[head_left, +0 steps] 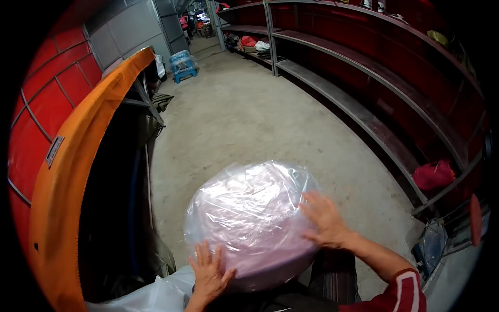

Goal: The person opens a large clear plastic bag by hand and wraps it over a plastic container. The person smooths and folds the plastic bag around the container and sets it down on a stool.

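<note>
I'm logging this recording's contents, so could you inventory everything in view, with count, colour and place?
Plastic-covered bundle: 1, pinkish under clear plastic, front centre
White plastic: 1 heap, whitish, lower left
Orange cover: 1, orange, left
Stool: 1, blue, far left of centre
Shelving: 1 run, grey, right
Crumpled cloth: 1, pinkish red, lower shelf, right
Cloth pile: count unclear, red, white and dark, far shelf
Walls: 2, red, left and right
Floor: 1, grey, middle
Distant clutter: uncountable, mixed, top
Left hand: 1, bare, bundle's near left
Right hand: 1, bare, bundle's right side
Sleeve: 1, dark red with white stripes, lower right
</note>
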`<state>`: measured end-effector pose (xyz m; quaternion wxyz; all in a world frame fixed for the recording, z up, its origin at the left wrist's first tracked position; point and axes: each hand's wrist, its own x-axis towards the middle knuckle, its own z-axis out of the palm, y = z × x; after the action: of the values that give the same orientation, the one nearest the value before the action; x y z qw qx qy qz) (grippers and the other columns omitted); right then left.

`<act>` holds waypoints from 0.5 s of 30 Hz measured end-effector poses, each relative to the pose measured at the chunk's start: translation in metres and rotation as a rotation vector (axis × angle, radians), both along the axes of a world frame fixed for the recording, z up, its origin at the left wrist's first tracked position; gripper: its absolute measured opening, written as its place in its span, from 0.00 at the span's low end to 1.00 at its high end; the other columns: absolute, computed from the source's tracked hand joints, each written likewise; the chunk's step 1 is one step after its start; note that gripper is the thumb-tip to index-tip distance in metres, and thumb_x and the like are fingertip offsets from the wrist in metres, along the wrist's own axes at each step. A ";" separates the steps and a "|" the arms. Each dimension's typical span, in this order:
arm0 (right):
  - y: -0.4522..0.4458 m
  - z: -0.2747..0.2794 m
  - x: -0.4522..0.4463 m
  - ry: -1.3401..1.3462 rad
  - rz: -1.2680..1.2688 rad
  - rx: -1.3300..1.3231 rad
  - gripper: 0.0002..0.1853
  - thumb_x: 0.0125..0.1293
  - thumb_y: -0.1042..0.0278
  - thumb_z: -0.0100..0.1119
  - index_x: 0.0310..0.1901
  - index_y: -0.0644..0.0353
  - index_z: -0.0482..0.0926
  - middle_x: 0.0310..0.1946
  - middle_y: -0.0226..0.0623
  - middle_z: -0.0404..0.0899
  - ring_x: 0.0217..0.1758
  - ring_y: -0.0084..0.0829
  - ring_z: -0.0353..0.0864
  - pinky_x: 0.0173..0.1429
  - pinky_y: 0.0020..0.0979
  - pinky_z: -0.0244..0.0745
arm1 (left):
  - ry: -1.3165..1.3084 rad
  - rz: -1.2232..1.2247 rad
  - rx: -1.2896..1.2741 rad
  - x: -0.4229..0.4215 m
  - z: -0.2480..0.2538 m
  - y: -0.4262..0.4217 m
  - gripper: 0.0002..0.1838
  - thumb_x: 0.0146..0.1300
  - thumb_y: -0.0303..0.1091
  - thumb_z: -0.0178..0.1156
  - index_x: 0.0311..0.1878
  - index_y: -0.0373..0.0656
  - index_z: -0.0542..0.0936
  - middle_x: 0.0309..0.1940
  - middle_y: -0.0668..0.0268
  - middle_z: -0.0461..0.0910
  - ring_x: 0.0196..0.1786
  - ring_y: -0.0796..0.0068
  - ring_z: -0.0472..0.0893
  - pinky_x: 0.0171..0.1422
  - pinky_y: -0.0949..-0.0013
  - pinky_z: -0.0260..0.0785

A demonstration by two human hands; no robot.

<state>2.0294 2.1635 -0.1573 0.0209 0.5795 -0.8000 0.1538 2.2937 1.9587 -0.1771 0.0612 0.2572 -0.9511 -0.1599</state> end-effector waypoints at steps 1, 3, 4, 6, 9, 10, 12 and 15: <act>-0.014 -0.010 -0.004 -0.002 0.000 0.003 0.32 0.58 0.53 0.45 0.63 0.54 0.53 0.64 0.45 0.49 0.67 0.40 0.50 0.65 0.41 0.48 | -0.124 -0.028 -0.048 -0.008 -0.005 -0.001 0.34 0.54 0.49 0.54 0.63 0.47 0.59 0.64 0.43 0.44 0.66 0.42 0.42 0.62 0.36 0.32; -0.048 -0.040 -0.027 -0.107 -0.087 0.108 0.34 0.61 0.50 0.44 0.65 0.54 0.49 0.67 0.42 0.40 0.70 0.40 0.38 0.68 0.44 0.36 | -0.045 0.035 -0.030 -0.028 -0.012 -0.015 0.31 0.58 0.50 0.48 0.63 0.50 0.58 0.65 0.45 0.42 0.67 0.44 0.40 0.60 0.32 0.28; -0.060 -0.043 -0.041 -0.115 -0.083 0.109 0.34 0.61 0.50 0.44 0.65 0.54 0.49 0.67 0.42 0.40 0.70 0.40 0.38 0.68 0.44 0.36 | -0.065 0.055 -0.084 -0.040 -0.011 -0.025 0.31 0.58 0.49 0.48 0.64 0.50 0.58 0.65 0.48 0.43 0.67 0.45 0.42 0.61 0.33 0.29; -0.077 -0.045 -0.064 -0.500 -0.066 -0.030 0.34 0.61 0.51 0.45 0.65 0.55 0.48 0.67 0.41 0.39 0.71 0.38 0.37 0.69 0.39 0.35 | -0.096 0.087 -0.124 -0.055 -0.011 -0.039 0.30 0.59 0.47 0.48 0.64 0.51 0.57 0.66 0.51 0.43 0.67 0.47 0.43 0.62 0.34 0.30; -0.088 -0.053 -0.071 -0.889 -0.078 -0.205 0.34 0.61 0.53 0.44 0.65 0.57 0.47 0.67 0.41 0.40 0.71 0.37 0.37 0.70 0.34 0.34 | 0.003 0.085 -0.100 -0.074 -0.015 -0.057 0.29 0.59 0.46 0.48 0.63 0.51 0.58 0.66 0.56 0.48 0.68 0.52 0.47 0.64 0.39 0.33; -0.086 -0.055 -0.072 -0.884 -0.070 -0.196 0.34 0.61 0.53 0.44 0.65 0.57 0.47 0.67 0.41 0.40 0.71 0.37 0.37 0.70 0.34 0.34 | 0.092 0.082 -0.021 -0.076 -0.014 -0.061 0.28 0.59 0.46 0.48 0.63 0.51 0.59 0.65 0.57 0.50 0.67 0.55 0.48 0.65 0.41 0.35; -0.081 -0.067 -0.073 -0.921 -0.070 -0.231 0.34 0.60 0.58 0.44 0.65 0.58 0.47 0.67 0.40 0.41 0.71 0.35 0.37 0.70 0.31 0.34 | 0.224 0.126 0.080 -0.070 -0.019 -0.074 0.27 0.59 0.45 0.48 0.61 0.47 0.62 0.63 0.56 0.56 0.66 0.57 0.52 0.67 0.52 0.40; -0.075 -0.077 -0.069 -1.073 -0.073 -0.342 0.35 0.57 0.61 0.44 0.65 0.60 0.46 0.67 0.40 0.42 0.71 0.34 0.37 0.70 0.31 0.33 | 0.391 0.200 0.251 -0.053 -0.051 -0.104 0.25 0.61 0.43 0.45 0.60 0.42 0.62 0.62 0.54 0.57 0.65 0.57 0.54 0.67 0.59 0.42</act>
<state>1.9606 2.0881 -0.2339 -0.2900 0.3803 -0.6818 0.5535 2.2407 1.8543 -0.2280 0.2272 0.3200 -0.8636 -0.3165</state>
